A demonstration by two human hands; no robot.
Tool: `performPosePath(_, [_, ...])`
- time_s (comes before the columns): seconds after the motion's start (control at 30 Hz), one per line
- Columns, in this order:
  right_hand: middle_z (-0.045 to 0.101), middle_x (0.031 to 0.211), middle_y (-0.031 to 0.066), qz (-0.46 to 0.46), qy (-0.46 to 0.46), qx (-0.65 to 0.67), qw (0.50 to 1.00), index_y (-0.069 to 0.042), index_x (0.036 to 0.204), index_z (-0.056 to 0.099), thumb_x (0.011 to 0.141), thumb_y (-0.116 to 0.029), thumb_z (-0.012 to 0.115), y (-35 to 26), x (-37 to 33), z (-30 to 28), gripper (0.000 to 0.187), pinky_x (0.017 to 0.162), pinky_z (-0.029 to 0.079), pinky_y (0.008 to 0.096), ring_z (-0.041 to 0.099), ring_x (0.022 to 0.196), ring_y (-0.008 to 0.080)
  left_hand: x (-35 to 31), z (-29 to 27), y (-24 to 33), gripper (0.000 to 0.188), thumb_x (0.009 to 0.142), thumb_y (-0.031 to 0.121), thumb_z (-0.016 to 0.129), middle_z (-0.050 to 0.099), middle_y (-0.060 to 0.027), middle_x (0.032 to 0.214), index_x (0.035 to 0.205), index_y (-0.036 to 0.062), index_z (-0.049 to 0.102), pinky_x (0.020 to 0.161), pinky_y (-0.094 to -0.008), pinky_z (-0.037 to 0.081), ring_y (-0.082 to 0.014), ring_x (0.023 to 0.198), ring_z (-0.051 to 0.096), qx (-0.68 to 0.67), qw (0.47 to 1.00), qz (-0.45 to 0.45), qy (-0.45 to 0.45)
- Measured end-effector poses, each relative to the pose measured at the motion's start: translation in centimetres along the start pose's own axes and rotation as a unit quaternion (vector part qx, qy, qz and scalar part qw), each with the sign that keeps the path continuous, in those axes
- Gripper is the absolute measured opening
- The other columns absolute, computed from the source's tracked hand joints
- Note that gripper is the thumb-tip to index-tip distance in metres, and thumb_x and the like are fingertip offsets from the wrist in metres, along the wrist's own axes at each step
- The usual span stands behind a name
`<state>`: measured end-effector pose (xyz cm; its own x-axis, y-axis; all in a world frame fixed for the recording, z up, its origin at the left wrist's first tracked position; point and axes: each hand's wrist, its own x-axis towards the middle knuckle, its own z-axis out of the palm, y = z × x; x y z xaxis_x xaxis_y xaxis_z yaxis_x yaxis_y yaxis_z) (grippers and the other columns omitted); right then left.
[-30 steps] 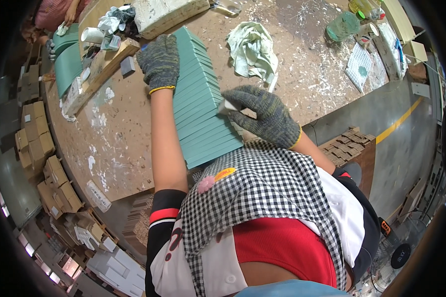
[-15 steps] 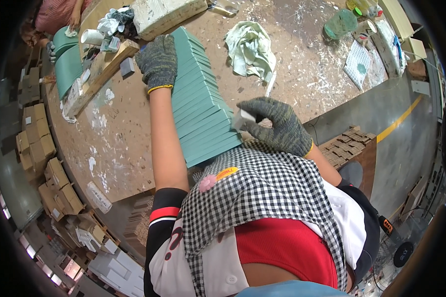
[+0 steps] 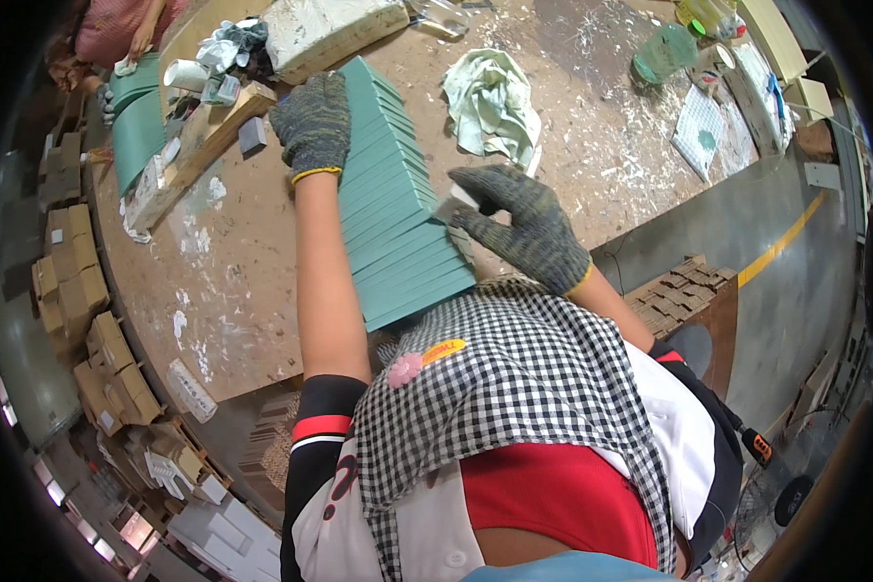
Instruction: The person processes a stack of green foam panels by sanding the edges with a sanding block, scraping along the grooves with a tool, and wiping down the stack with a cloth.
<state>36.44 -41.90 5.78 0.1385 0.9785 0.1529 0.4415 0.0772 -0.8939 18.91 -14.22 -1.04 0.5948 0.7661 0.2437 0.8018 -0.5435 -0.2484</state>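
Note:
A row of overlapping green painted boards (image 3: 388, 218) lies fanned out on the worktable in front of me, its near end against my checked apron. My left hand (image 3: 312, 121), in a dark knitted glove, is closed at the far left edge of the boards; its fingertips are partly hidden. In a matching glove, my right hand (image 3: 529, 218) pinches a small pale block (image 3: 456, 202), which looks like a sanding block. That block touches the stepped right-hand edges of the boards. A similar grey block (image 3: 252, 135) rests on the table left of my left hand.
A crumpled pale cloth (image 3: 493, 102) lies beyond my right hand. Left of the boards runs a wooden bar (image 3: 204, 136) with a white cup (image 3: 185, 75) beside it. A green jar (image 3: 664, 53) stands far right. Another person's arm (image 3: 148, 29) shows at upper left, near curved green pieces (image 3: 138, 145).
My right hand has slid the pale block away from me and slightly left along the board edges. My left hand stays nearly in place.

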Motion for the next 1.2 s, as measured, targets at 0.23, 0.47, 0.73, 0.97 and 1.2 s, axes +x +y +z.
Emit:
performPosePath(0.23, [0.072,0.116,0.0142,0.096,-0.090,0.067,0.989,-0.007,0.132,0.065,0.092,-0.026,0.075,-1.0,-3.4,-2.1,0.045,0.086,0.061,0.0350,0.073,0.099,0.0235,-0.1,1.4,-1.2,0.046,0.107,0.038,0.033,0.069,-0.0146,0.123,0.123,0.0115,0.066,0.098,-0.0534,0.047,-0.0338,0.116,0.064,-0.033,0.999,-0.033,0.018])
performPosePath(0.47, [0.072,0.113,0.0142,0.017,-0.037,0.025,0.999,-0.008,0.132,0.065,0.093,-0.027,0.073,-0.3,-3.6,-0.6,0.044,0.087,0.061,0.0368,0.073,0.100,0.0245,0.1,1.4,-1.1,0.048,0.108,0.035,0.028,0.065,-0.0128,0.133,0.129,0.0107,0.063,0.104,-0.0533,0.045,-0.0326,0.122,0.062,-0.025,0.999,0.001,-0.036])
performPosePath(0.73, [0.072,0.112,0.0148,0.011,0.010,0.013,1.000,-0.007,0.131,0.065,0.094,-0.032,0.072,-1.6,-2.7,-0.5,0.046,0.082,0.061,0.0356,0.073,0.097,0.0255,0.3,-1.4,0.4,0.047,0.108,0.034,0.029,0.062,-0.0126,0.138,0.133,0.0118,0.061,0.103,-0.0521,0.046,-0.0312,0.125,0.061,-0.001,0.997,-0.011,-0.077])
performPosePath(0.97, [0.071,0.114,0.0148,0.055,-0.069,0.042,0.995,-0.005,0.129,0.066,0.093,-0.029,0.072,-1.2,-3.9,-2.8,0.043,0.085,0.061,0.0357,0.072,0.100,0.0249,-0.4,-1.3,0.3,0.045,0.108,0.033,0.029,0.063,-0.0106,0.135,0.133,0.0136,0.061,0.103,-0.0537,0.045,-0.0307,0.124,0.061,0.038,0.997,0.004,-0.066])
performPosePath(1.2, [0.065,0.123,0.0183,0.220,0.160,0.350,0.896,-0.003,0.139,0.053,0.104,-0.019,0.057,0.3,-3.7,0.0,0.038,0.095,0.058,0.0353,0.067,0.113,0.0263,-0.1,-1.3,0.4,0.048,0.108,0.039,0.028,0.063,-0.0117,0.135,0.133,0.0142,0.061,0.103,-0.0564,0.043,-0.0333,0.123,0.061,-0.007,0.997,-0.018,-0.078])
